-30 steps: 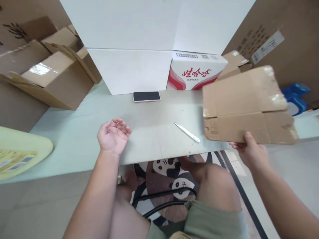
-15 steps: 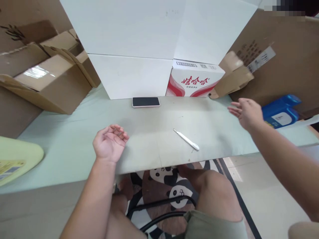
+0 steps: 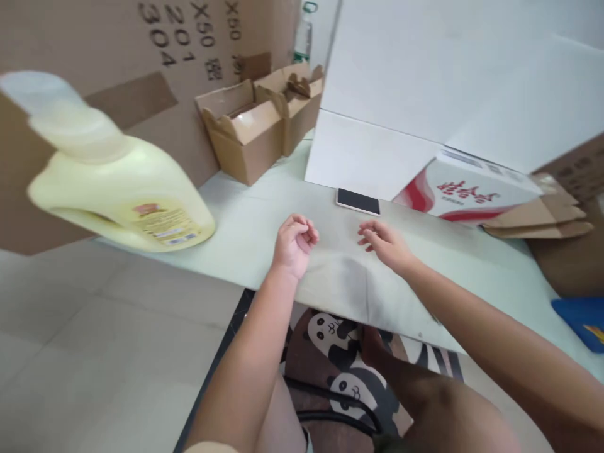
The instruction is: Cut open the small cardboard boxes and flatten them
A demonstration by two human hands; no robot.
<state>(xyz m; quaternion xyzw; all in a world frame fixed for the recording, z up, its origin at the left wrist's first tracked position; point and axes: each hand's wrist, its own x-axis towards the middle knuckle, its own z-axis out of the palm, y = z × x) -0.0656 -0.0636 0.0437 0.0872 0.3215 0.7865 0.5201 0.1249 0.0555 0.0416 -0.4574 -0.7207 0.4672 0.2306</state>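
Note:
My left hand (image 3: 295,242) rests on the pale green table (image 3: 236,236) near its front edge. Its fingers are curled into a loose fist, and whatever is inside is hidden. My right hand (image 3: 384,244) hovers just to its right, palm down, fingers stretched out and holding nothing. A black phone (image 3: 357,201) lies flat just beyond both hands, against the foot of a large white box (image 3: 372,148).
A big yellow bottle (image 3: 117,195) lies on its side at the table's left end. Small open cardboard boxes (image 3: 245,129) stand at the back left. A red-and-white carton (image 3: 467,192), a flattened cardboard box (image 3: 538,217) and a blue pack (image 3: 582,314) are on the right. My knees and a panda-print seat (image 3: 340,352) are below.
My right hand let go of the flattened cardboard box at the back right and came back beside my left hand. My left hand's fingers curled in. The view swung left.

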